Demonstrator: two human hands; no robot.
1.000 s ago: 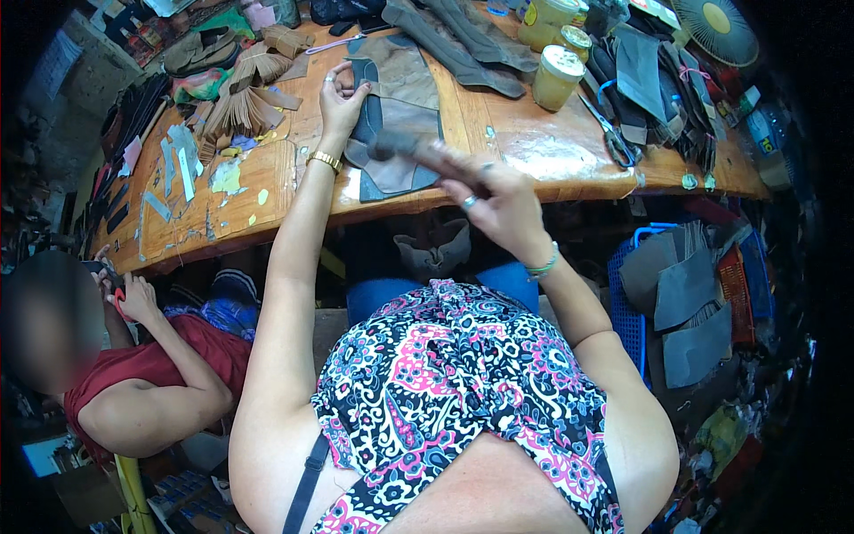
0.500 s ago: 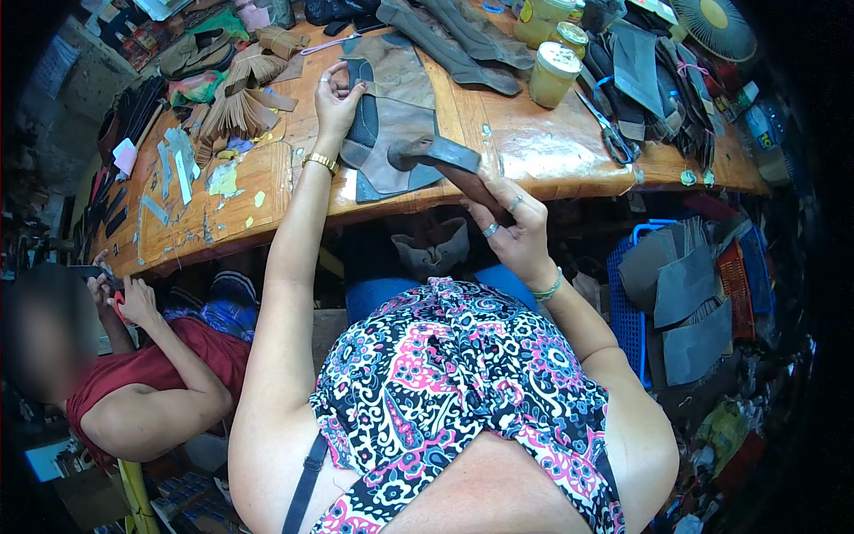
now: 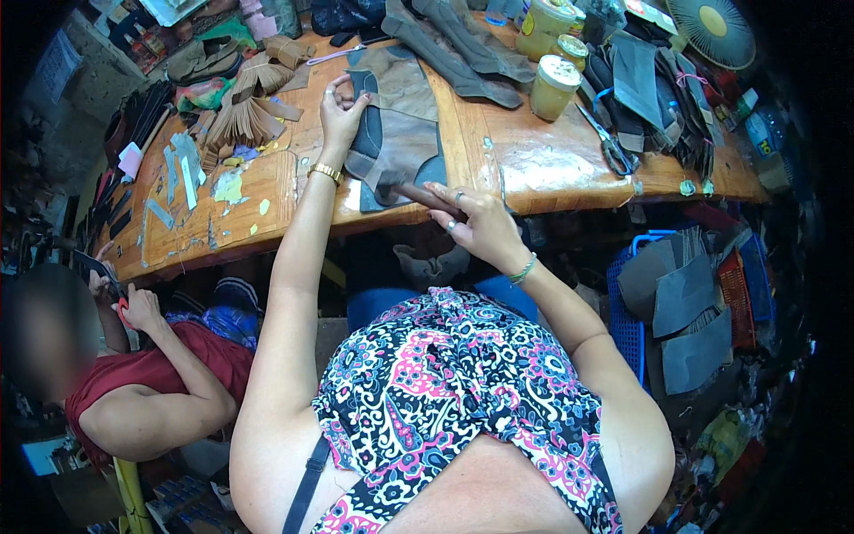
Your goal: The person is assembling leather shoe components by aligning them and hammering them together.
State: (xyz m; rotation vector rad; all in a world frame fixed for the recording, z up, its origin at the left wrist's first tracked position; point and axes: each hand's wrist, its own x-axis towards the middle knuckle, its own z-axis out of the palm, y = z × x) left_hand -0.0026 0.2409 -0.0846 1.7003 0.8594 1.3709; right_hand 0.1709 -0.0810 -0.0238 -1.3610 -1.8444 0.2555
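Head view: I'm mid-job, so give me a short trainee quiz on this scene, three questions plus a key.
1. Which hand grips the hammer?
2. True or false: the left hand rests on the blue basket.
3. Multiple choice: the contents of the lidded jars on the table look: A) red, B) yellowish, C) blue.

Key:
1. The right hand.
2. False; it is at the edge of the dark piece on the table.
3. B.
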